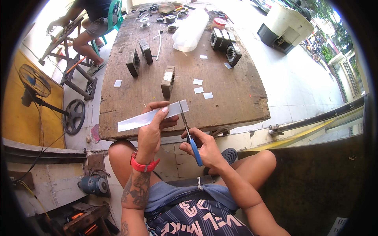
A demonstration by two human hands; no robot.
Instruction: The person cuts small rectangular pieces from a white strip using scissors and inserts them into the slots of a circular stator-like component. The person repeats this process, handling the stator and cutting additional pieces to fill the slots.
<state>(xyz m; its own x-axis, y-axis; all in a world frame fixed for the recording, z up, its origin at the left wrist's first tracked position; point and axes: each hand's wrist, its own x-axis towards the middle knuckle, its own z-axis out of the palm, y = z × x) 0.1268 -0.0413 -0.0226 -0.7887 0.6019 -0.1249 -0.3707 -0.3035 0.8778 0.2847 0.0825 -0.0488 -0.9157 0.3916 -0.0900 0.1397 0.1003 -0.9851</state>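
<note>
A long whitish strip of thin sheet (138, 122) is pinched between the thumb and fingers of my left hand (154, 124), held above the table's near edge. My right hand (204, 147) grips scissors with blue handles (195, 152). Their blades lie across the strip close to its right end, leaving a short piece beyond them. Just past my hands a grey slotted metal core (167, 82) stands upright on the wooden table (130, 94). Small cut rectangles (199, 90) of similar pale sheet lie right of that core, and another rectangle (117, 83) lies to the left.
Two more cores (133, 63) stand left, and several stand grouped (222, 40) at the right. A rolled translucent sheet (191, 31), a red-lidded jar (219, 23) and wire spools (145, 23) sit farther back. A fan (35, 84) and a seated person (92, 33) are at left.
</note>
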